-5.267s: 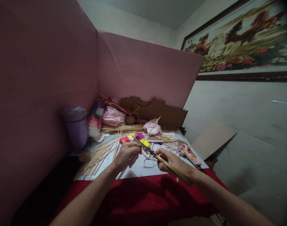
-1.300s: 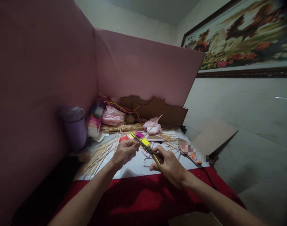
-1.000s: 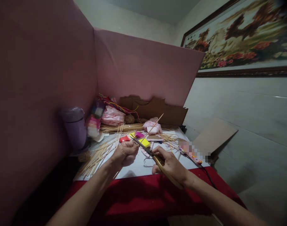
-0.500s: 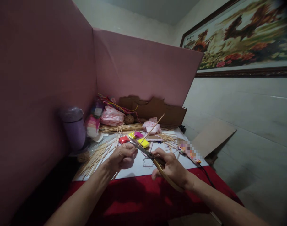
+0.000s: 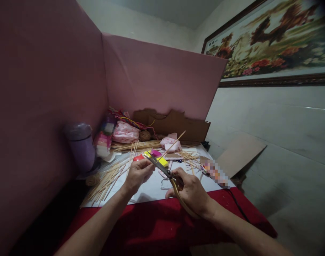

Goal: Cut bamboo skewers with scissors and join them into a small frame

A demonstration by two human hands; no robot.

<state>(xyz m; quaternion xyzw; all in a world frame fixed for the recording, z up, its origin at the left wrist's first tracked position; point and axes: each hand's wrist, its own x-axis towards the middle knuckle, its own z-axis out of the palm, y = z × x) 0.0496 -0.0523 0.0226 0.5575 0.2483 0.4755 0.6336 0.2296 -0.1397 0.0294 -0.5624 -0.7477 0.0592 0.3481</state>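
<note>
My left hand is closed, pinching the lower end of a thin wooden stick that slants up to the right. A pair of scissors with gold-coloured handles is in my right hand, whose fingers wrap round the grips. The dark blades cross the stick close to my left fingertips, pointing up and left. Behind the blades lie a yellow packet, a magenta packet and a red packet. Whether the blades have cut into the stick I cannot tell.
Loose sticks spread over the white sheet at left. A purple lidded container stands by the pink partition. Torn cardboard, a twine ball and pink spotted cloth lie behind. A cable runs down the right.
The scissor blades look closer together than before. My right hand has shifted slightly left and down, and the stick leans a little lower.
</note>
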